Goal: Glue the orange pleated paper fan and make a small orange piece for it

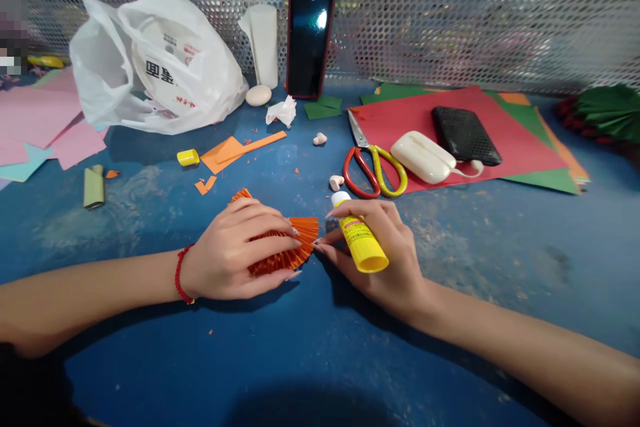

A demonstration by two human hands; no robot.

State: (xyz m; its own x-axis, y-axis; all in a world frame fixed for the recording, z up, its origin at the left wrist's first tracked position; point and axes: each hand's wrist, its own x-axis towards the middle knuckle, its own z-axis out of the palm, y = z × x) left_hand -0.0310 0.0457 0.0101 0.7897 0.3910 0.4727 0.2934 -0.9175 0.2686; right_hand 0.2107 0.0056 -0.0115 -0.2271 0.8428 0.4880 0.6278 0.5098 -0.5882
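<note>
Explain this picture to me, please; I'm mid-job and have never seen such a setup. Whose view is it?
There is no machine here: a person works with two bare hands. The one picture comes from a camera worn on their head, looking forward and down. The left hand lies over pleated orange paper. The right hand holds a yellow glue stick, fingertips at the paper's edge. On the blue table, scissors lie by red paper; farther back are a white plastic bag and a propped-up phone.
</note>
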